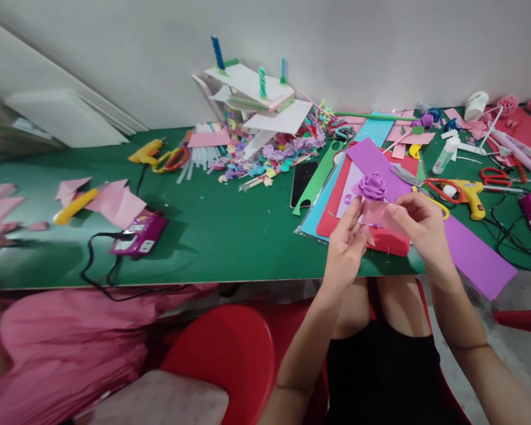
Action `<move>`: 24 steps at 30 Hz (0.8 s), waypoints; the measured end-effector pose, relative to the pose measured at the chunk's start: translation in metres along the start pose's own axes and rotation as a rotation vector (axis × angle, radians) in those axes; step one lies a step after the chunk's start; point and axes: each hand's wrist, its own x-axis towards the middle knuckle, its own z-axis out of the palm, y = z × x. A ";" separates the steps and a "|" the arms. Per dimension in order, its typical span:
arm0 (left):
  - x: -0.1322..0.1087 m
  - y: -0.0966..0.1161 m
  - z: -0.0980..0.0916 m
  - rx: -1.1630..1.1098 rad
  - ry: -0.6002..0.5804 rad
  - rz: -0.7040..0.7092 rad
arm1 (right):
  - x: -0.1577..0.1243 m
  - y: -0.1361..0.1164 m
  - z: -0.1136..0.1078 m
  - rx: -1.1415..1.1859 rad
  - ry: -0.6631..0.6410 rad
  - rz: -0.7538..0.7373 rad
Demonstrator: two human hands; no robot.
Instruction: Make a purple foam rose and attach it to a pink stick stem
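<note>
My left hand [347,239] and my right hand [420,224] are raised over the near edge of the green table [212,230] and together pinch a small pink foam piece [378,213]. A purple foam rose [372,186] lies just behind them, on a stack of coloured foam sheets [336,200]. A red foam piece [387,241] lies under my hands. Both hands have their fingers closed on the pink piece.
A black phone [303,182], red-handled scissors [429,184] and a yellow glue gun [469,193] lie near the sheets. A pile of foam flowers [269,159] sits by a white foam model [256,94]. Another person in pink [62,348] sits at my left. A red stool [230,348] stands between us.
</note>
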 end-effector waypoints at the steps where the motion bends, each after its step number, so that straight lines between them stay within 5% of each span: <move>1: 0.001 0.001 0.000 -0.028 -0.001 -0.009 | 0.000 -0.001 0.000 0.009 -0.018 0.022; 10: 0.005 0.006 0.005 -0.178 0.028 -0.069 | 0.000 -0.001 0.002 0.170 -0.118 0.191; 24: 0.003 0.011 0.003 -0.272 -0.016 -0.119 | 0.010 0.004 -0.009 0.087 -0.101 0.137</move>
